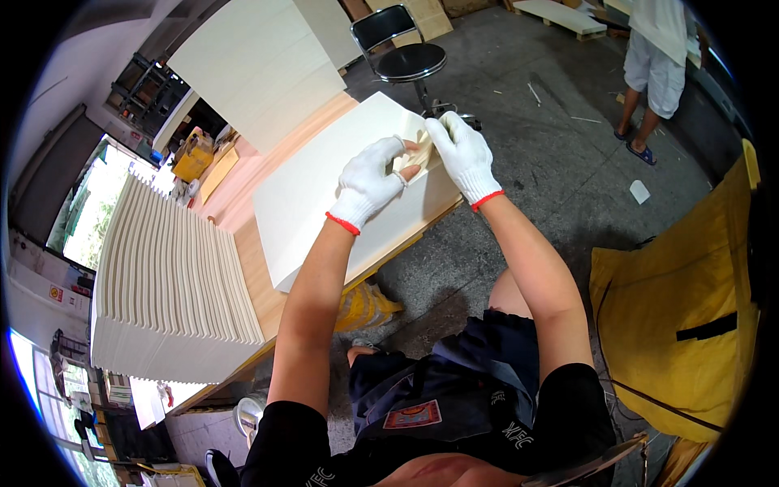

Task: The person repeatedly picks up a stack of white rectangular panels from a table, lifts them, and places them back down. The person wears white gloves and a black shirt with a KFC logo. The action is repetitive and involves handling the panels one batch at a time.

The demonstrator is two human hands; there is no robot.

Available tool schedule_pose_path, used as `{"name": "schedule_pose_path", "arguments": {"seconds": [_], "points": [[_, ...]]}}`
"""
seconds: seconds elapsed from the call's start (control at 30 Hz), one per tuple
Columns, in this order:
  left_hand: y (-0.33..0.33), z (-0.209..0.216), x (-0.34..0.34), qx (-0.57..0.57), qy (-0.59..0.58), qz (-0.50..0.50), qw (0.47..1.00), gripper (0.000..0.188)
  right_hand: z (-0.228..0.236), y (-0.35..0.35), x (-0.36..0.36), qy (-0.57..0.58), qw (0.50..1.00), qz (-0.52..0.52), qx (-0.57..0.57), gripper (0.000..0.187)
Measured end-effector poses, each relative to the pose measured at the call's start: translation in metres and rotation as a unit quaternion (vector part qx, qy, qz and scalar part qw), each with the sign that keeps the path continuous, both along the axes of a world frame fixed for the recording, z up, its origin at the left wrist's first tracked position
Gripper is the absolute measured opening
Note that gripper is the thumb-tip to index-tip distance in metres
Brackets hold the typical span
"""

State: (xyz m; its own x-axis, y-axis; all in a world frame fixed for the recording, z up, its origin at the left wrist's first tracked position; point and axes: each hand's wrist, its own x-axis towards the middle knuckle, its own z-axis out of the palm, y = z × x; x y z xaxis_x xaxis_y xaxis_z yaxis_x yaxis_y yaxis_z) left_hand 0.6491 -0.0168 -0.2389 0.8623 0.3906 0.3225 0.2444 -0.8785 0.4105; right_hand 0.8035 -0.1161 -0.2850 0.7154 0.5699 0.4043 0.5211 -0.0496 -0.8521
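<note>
Bearing load, table [258,272] stretches slantwise at left. On it stands tall stack [166,276] of pale boards; right of stack lies white block [324,183]. Forearms [308,316] reach up from lower edge, leaning toward each other. Left hand [369,178], gloved, is over block, wrist nearly straight, two bare fingertips pointing right, spread apart. Right hand [462,154], gloved, is bent at block's far right corner, fingers curled. Pale pieces [421,152] are between hands, at block's edge. Cannot tell whether either hand grips them.
</note>
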Motion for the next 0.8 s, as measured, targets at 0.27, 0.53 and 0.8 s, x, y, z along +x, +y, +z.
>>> {"name": "schedule_pose_path", "arguments": {"seconds": [0.27, 0.53, 0.8], "points": [[0.001, -0.003, -0.004, -0.061, -0.073, 0.000, 0.995, 0.034, 0.014, -0.028, 0.017, -0.141, 0.968, -0.004, -0.207, 0.055], [-0.005, 0.008, -0.002, -0.087, -0.021, -0.017, 0.996, 0.033, 0.016, -0.026, 0.033, -0.393, 0.911, 0.061, -0.110, 0.031], [0.000, 0.004, -0.004, -0.028, -0.040, -0.023, 0.999, 0.029, 0.013, -0.008, 0.012, -0.050, 0.993, 0.083, -0.065, 0.047]]}}
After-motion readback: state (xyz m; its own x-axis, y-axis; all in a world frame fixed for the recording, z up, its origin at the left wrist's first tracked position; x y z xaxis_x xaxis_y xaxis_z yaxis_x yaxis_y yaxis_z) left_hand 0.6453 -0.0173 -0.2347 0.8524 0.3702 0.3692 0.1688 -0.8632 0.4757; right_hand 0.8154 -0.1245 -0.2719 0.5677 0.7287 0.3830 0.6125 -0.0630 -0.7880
